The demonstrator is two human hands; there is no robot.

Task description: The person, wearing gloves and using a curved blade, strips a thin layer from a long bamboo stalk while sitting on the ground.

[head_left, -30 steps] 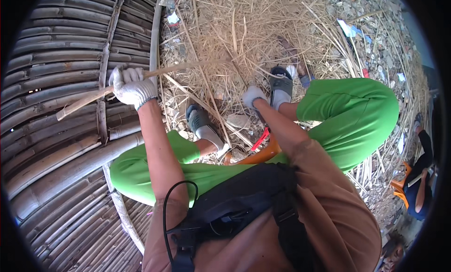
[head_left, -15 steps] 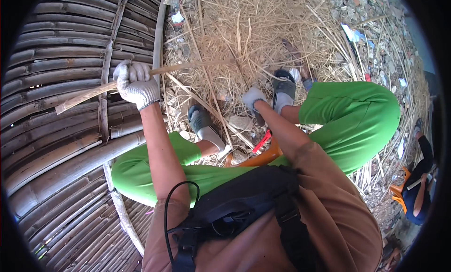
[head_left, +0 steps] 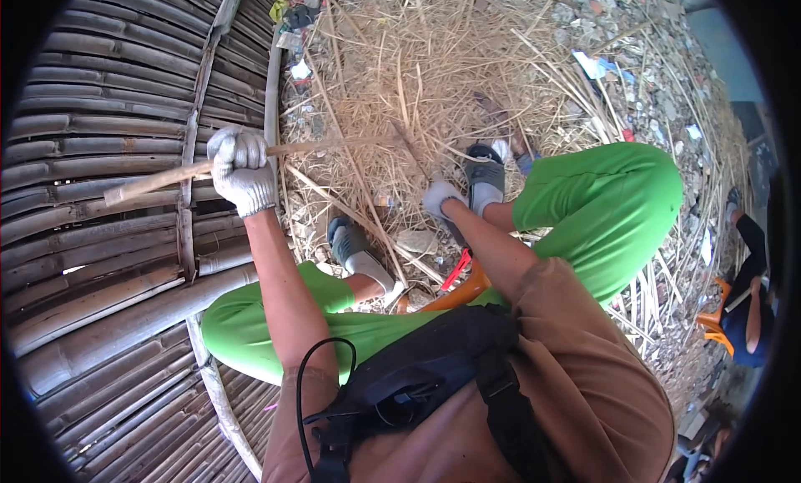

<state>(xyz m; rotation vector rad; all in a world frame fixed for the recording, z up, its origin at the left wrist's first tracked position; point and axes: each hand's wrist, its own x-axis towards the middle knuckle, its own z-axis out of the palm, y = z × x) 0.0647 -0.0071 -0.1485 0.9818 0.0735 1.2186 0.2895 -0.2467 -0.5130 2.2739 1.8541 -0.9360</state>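
Note:
My left hand (head_left: 240, 171), in a white work glove, is closed around a long thin bamboo strip (head_left: 158, 179) that runs from the woven panel on the left across to the straw on the right. My right hand (head_left: 440, 196), also gloved in white, reaches down between my knees toward the straw-covered ground; what it holds, if anything, is hidden. I sit with green trousers (head_left: 601, 201) and grey sandals (head_left: 485, 176).
A large woven bamboo panel (head_left: 100, 258) fills the left side. Dry straw and split bamboo litter (head_left: 417, 74) cover the ground ahead. An orange stool edge (head_left: 455, 295) shows under me. Another person (head_left: 747, 299) sits at the far right.
My left hand has lifted slightly with the strip; its right end now reaches further over the straw. My right hand has stayed low between my knees.

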